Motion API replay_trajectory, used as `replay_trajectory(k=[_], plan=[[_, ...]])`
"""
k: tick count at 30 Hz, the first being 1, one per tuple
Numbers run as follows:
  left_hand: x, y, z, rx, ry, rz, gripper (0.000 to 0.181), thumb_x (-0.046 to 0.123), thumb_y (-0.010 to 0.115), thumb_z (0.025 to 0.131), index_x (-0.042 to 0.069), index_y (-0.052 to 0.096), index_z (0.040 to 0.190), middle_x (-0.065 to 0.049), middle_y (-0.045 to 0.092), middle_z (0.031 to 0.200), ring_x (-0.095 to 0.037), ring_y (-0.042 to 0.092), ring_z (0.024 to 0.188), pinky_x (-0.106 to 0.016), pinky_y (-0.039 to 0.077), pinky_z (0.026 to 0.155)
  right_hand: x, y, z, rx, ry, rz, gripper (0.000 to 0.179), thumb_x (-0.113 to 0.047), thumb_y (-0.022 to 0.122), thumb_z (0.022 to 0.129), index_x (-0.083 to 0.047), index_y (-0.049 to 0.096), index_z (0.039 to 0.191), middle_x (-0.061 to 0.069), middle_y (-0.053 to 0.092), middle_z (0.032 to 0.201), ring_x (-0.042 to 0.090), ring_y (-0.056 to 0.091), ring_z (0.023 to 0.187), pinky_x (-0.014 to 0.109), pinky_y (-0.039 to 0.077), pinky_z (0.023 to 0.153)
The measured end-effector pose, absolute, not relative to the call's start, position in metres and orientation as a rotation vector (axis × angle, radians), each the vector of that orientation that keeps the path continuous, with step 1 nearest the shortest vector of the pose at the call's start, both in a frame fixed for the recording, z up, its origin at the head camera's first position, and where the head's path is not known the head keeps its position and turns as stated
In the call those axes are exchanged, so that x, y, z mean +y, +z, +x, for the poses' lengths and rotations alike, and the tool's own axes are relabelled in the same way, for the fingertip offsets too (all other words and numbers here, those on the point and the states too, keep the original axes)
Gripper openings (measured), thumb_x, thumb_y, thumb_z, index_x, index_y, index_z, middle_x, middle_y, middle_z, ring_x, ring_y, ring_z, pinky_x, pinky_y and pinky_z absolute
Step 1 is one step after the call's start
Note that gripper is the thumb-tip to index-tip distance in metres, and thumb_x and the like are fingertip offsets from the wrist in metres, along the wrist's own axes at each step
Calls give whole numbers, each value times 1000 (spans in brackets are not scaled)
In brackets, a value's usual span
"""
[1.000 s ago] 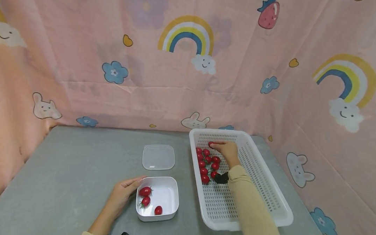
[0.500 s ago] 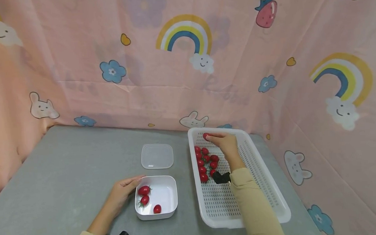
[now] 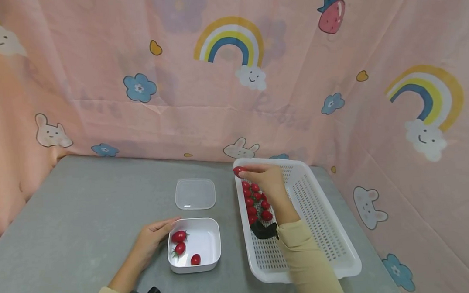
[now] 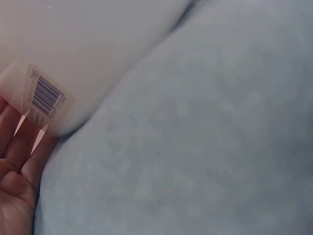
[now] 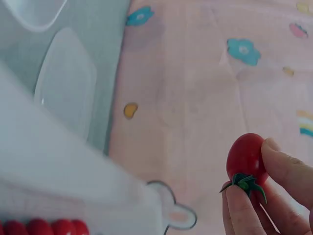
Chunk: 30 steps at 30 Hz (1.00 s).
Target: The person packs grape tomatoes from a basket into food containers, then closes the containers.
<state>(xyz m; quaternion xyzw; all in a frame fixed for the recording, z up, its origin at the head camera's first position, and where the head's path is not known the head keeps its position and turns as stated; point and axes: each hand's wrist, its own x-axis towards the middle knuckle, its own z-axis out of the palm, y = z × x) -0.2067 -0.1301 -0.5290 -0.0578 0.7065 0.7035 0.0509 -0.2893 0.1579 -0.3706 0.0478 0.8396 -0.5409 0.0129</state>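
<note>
My right hand (image 3: 268,182) pinches a red cherry tomato (image 5: 246,155) between thumb and fingers, over the far left corner of a white slotted basket (image 3: 342,233). Green sepals show on the tomato in the right wrist view. Inside the basket, several cherry tomatoes (image 3: 251,201) lie along its left side, some covered by the hand and wrist strap. My left hand (image 3: 150,242) rests with extended fingers against the left side of a small white square container (image 3: 207,241). Three cherry tomatoes (image 3: 179,236) lie in it. The left wrist view shows fingers touching its wall beside a barcode label (image 4: 48,95).
A translucent lid (image 3: 195,194) lies flat on the grey table (image 3: 84,223) behind the small container. The basket's raised rim stands between the right hand and the container. A pink patterned curtain (image 3: 147,128) hangs along the back and right sides.
My right hand has lifted the cherry tomato from the basket floor and moved it left to the basket's rim. The left hand and the container stay in place.
</note>
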Motion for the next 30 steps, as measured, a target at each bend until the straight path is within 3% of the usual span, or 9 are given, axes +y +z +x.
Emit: replay_trajectory(k=[9,14,21,30], plan=[[-131,-530,-207,2153,2134,-174,36,20,64,96,-5,68,122,14,74,107,10,63,101,-13,49,90,133,-365,-267,2593,-1691,108,32,-27,81,82,-14,77,111,8,72,119,27,60,115,48,49,101],[-131,-529,-206,2167,2120,-174,36,21,64,97,-4,67,123,3,74,115,11,62,101,-13,50,90,120,-363,-254,2594,-1674,59,29,-29,82,81,-16,79,107,6,76,109,24,60,113,48,47,99],[-132,-526,-205,2182,2083,-179,38,25,63,97,-1,68,124,-9,71,125,12,61,102,-12,49,92,106,-371,-236,2570,-1675,-55,29,-26,84,80,-11,79,104,7,77,103,21,61,101,33,45,82],[-132,-525,-205,2197,2070,-174,39,28,64,97,0,68,124,-10,69,126,12,61,102,-13,49,92,91,-379,-212,2506,-1737,-12,31,-26,86,76,-10,80,102,7,78,102,19,66,104,40,51,91]])
